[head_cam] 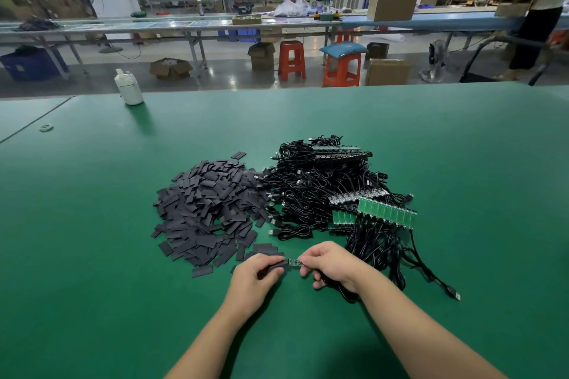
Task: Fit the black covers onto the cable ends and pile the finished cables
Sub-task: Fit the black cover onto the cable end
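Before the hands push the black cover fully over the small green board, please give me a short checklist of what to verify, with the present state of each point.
1. Left hand holds a black cover: ok, its fingers are curled round it.
2. Right hand holds the cable end with the small green board: ok, pinched at the fingertips.
3. Cover mouth lined up with the board: ok, the board's left end meets the cover.
4. Board fully inside the cover: not ok, green is showing between the hands.
5. Cover mouth open, not flattened: cannot tell, the left grip hides it.
6. Spare covers within reach: ok, the pile of covers lies just beyond the left hand.
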Tool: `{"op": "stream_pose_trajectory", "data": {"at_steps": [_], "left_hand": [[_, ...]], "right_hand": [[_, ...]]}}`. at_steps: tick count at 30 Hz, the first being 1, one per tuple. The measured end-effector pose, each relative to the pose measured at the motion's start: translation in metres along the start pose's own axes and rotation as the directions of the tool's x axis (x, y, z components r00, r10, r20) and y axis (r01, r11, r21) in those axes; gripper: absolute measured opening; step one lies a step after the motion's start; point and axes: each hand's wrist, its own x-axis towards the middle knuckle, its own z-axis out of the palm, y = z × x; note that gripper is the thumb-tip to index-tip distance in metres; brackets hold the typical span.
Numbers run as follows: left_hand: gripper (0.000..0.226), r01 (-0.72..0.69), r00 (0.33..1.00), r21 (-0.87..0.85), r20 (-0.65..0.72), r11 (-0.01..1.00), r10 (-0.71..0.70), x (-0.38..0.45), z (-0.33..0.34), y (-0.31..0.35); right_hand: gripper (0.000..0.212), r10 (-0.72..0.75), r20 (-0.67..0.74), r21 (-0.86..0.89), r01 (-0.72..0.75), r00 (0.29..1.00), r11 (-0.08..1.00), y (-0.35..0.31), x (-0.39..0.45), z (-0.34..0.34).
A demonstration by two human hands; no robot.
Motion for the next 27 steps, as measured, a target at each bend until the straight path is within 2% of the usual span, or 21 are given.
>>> {"op": "stream_pose_trajectory", "data": {"at_steps": [7, 15, 27], "left_hand": [[0.024, -0.008, 1.0, 0.033, 0.023, 0.999, 0.007, 0.003, -0.004, 0.001], [0.026, -0.105, 0.982, 0.15, 0.17, 0.983, 0.079, 0.008, -0.012, 0.002], [0.03, -0.118, 0.984, 0.207, 0.157, 0.971, 0.086, 0.011, -0.011, 0.004]], "right_hand": [[0.019, -0.011, 0.018, -0.026, 0.012, 1.0, 1.0, -0.002, -0.003, 0.0], [0.02, -0.031, 0.044, -0.134, 0.036, 0.999, 0.99, -0.006, -0.005, -0.002], [0.018, -0.041, 0.021, -0.005, 0.041, 0.999, 0.999, -0.001, -0.002, 0.0]]}}
